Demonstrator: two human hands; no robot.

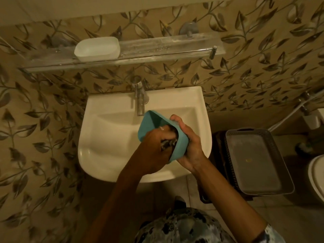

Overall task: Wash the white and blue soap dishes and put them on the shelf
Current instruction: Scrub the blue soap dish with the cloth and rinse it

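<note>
Blue dish [150, 123] sits in my hands over the sink [108, 102], tilted on its side just below the tap [139, 97], its open face turned toward the sink's left rim. My right hand [189, 142] grips it from outside: the palm cups the lower wall and the fingers curl over the far rim. My left hand [154, 141] reaches into the dish's hollow with its fingers curled round a dark mottled wad [167, 144], which is pressed against the inner wall. I cannot tell whether the wad is a cloth or a scrubber. Whether water is running from the tap I cannot tell either.

White dish [97, 49] stands upright on the shelf [157, 50] above the sink, near the shelf's left end and close to its front edge. The shelf is clear glass with a metal rail along the front, and its surface looks streaked and spotted. The rest of it, toward the right end, is bare.

Leaf-patterned tiles cover the wall behind. On the floor by the sink's right side a grey basket [259, 163] rests on a dark bin, and a white toilet [317, 176] shows at the right edge.
</note>
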